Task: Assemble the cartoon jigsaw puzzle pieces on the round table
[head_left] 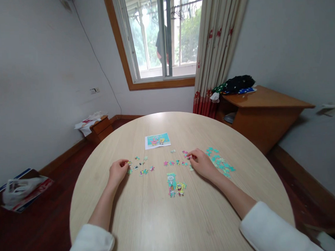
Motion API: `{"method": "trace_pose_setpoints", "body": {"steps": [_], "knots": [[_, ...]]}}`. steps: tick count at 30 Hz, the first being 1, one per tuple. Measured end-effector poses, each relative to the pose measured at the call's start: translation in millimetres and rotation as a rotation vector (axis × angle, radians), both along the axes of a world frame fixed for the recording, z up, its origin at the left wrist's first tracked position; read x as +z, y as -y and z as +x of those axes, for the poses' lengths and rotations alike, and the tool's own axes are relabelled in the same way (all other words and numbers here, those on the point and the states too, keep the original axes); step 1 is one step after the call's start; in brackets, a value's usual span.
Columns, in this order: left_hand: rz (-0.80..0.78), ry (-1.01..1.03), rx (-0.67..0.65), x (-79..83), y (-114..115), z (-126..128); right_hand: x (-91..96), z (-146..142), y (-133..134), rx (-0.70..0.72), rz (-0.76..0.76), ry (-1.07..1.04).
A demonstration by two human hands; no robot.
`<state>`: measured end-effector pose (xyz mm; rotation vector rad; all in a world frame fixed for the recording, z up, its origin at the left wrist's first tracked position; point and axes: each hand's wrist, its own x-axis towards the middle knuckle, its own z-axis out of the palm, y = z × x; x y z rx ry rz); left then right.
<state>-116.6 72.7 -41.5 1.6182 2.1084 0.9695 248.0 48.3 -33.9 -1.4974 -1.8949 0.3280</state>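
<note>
My left hand (pixel 119 171) rests on the left of the round table, thumb and fingertips pinched at a small jigsaw puzzle piece (pixel 129 163). Across from it, my right hand (pixel 201 163) is closed with its fingertips on a pink puzzle piece (pixel 188 157); the fingers partly cover it. Between the hands lie scattered loose pieces (pixel 145 172) and a loose row of small pieces (pixel 171 163). Nearer to me sits a joined section (pixel 172 181) showing a teal figure, with a yellow cartoon figure (pixel 180 189) at its right side.
A printed picture sheet (pixel 158 140) lies beyond the pieces on the table (pixel 144 228). Many turquoise pieces (pixel 220 162) are spread beyond my right hand. A wooden desk (pixel 267 97) with dark cloth stands at the right, a small wooden cabinet (pixel 101 126) at the left.
</note>
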Motion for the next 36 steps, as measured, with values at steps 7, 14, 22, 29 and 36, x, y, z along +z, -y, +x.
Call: {"method": "trace_pose_setpoints", "body": {"steps": [7, 14, 22, 29, 36], "knots": [[-0.008, -0.019, -0.015, -1.2, -0.7, -1.0, -3.8, 1.1, -0.6, -0.014, -0.041, 0.078], [-0.005, -0.027, -0.007, -1.8, -1.3, -1.4, -2.7, 2.1, 0.5, -0.092, -0.056, 0.178], [-0.001, -0.025, 0.001, -3.1, -1.4, -1.3, -4.5, 0.8, 2.7, -0.099, -0.100, 0.257], [-0.007, -0.045, -0.015, -2.8, -1.2, -1.1, -1.2, -2.8, 5.2, -0.108, -0.124, 0.252], [-0.008, -0.062, -0.015, -1.8, -0.9, -1.0, -3.0, -1.7, 3.8, -0.085, -0.105, 0.218]]}}
